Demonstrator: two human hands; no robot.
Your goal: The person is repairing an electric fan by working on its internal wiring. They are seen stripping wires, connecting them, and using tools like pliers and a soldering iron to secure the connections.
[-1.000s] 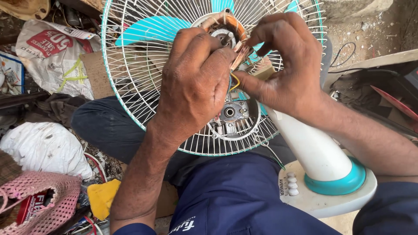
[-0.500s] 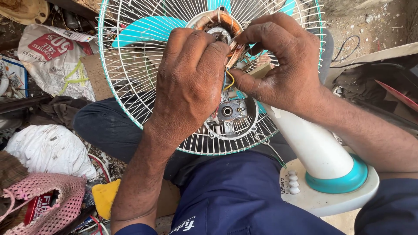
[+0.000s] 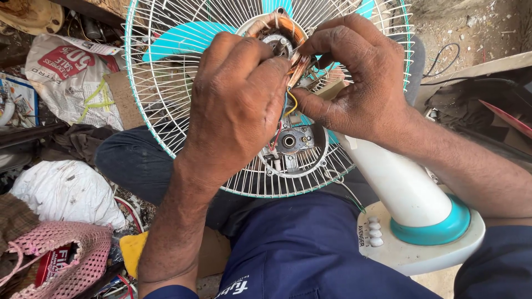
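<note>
The motor (image 3: 282,50), with its copper winding exposed, sits at the hub of the fan (image 3: 266,111), which lies tilted across the person's lap with the wire guard (image 3: 166,122) facing up and the white-and-teal base (image 3: 421,232) at the right. Coloured wires (image 3: 289,105) run from the winding down to a small grey gearbox (image 3: 291,141) just below it. The left hand (image 3: 238,105) is curled over the hub, fingers drawn together on the winding's left side; what exactly it pinches is hidden beneath the knuckles. The right hand (image 3: 360,83) has its fingertips closed on a copper-coloured strand or lead (image 3: 299,69) at the winding's right edge. Judgement: the work is fine handling of leads at the winding, best done with one hand steadying the motor while the other draws the lead gently, avoiding sharp bends, strain on the thin copper, or snagging on guard wires. The fan should stay braced on the lap so it cannot roll. Containers: a pink crocheted bag (image 3: 66,254) at the lower left holds a red printed packet (image 3: 52,260); a white sack (image 3: 66,191) above it is tied shut, contents unseen; a printed plastic bag (image 3: 72,77) lies crumpled at the upper left, contents not discernible.
</note>
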